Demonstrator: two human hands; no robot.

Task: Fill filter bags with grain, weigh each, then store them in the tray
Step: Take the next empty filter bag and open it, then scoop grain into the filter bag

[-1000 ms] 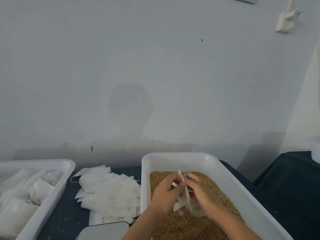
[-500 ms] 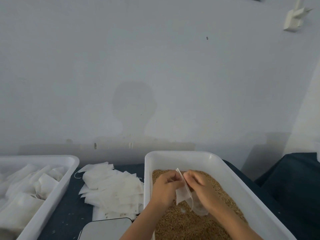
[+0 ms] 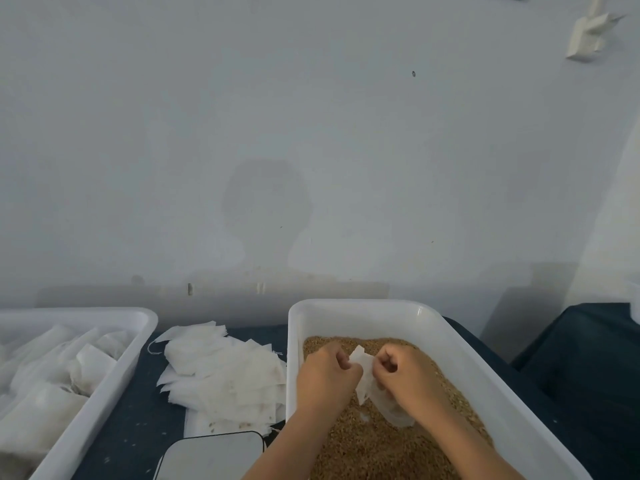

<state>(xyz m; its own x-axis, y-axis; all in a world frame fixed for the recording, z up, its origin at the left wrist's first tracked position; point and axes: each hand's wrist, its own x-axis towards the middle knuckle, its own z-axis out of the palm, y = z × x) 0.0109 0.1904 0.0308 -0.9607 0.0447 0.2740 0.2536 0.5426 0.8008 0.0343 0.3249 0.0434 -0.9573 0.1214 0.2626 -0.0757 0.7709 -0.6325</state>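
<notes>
Both hands, the left (image 3: 327,377) and right (image 3: 403,375), pinched a bag (image 3: 367,382) by its mouth over the grain (image 3: 374,445) in the bin (image 3: 363,311), seemingly to open it for filling. Empty bags (image 3: 221,372) lay on the tabletop (image 3: 138,420) beside the tray (image 3: 104,396).

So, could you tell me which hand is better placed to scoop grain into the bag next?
Probably the right hand: it sits over more grain, while the left hand pinches the bag.
</notes>
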